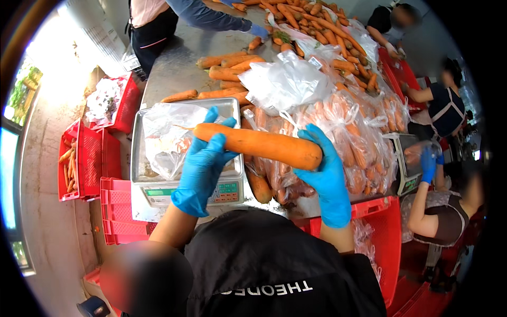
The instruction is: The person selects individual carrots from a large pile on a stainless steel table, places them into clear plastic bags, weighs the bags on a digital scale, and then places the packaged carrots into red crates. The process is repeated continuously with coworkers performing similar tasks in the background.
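Note:
A large orange carrot (259, 146) is held level between my two blue-gloved hands. My left hand (208, 158) grips its narrow, root-tipped end, fingers around it. My right hand (324, 174) is at the thick blunt end, palm and fingers against it. Under and beside my left hand stands a digital scale (190, 194) with a metal tray; a clear plastic bag (170, 130) lies on the tray, with something orange showing through. Right of the scale are knotted clear bags of carrots (348, 146). A bunch of empty-looking plastic bags (285, 83) lies beyond my hands, next to loose carrots (225, 73).
A large carrot pile (317, 23) covers the metal table's (174, 71) far right. A co-worker's gloved hand (259, 31) reaches in there. More people work at right, by a second scale (408, 158). Red crates (89, 158) stand at left; another (380, 237) sits beside me at right.

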A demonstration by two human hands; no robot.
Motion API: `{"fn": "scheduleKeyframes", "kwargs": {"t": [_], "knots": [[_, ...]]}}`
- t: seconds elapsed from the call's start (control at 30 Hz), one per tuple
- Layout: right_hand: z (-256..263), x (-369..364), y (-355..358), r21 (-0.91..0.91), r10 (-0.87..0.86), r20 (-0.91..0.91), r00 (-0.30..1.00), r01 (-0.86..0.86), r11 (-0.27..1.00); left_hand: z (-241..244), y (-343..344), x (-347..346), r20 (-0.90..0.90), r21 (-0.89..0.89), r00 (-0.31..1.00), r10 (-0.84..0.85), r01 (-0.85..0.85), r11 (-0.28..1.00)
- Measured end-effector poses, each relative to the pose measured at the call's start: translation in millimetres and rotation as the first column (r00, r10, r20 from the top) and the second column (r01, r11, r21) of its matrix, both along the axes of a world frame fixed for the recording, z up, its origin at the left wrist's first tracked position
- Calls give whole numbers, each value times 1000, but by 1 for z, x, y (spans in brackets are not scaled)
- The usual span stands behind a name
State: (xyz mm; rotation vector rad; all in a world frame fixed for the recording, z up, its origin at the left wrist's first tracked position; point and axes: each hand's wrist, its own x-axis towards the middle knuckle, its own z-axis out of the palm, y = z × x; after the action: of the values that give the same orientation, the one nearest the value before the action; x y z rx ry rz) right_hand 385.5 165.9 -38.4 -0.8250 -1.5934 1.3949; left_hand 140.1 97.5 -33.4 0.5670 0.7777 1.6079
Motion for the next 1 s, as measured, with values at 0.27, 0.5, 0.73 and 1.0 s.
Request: {"fn": "scheduleKeyframes", "kwargs": {"t": [0.27, 0.5, 0.73, 1.0], "knots": [[8, -23, -18, 13, -135, -131, 982, 138, 990, -33, 1, -24, 291, 54, 949, -118, 107, 993], [24, -23, -33, 3, -124, -51, 991, 124, 992, -43, 2, -23, 328, 53, 923, -201, 195, 979], [1, 8, -29, -155, 176, 590, 788, -103, 983, -35, -5, -4, 9, -89, 956, -293, 293, 952], [-65, 4, -54, -430, 338, 348, 875, -171, 886, -43, -62, 2, -724, 82, 683, 96, -53, 995]]}}
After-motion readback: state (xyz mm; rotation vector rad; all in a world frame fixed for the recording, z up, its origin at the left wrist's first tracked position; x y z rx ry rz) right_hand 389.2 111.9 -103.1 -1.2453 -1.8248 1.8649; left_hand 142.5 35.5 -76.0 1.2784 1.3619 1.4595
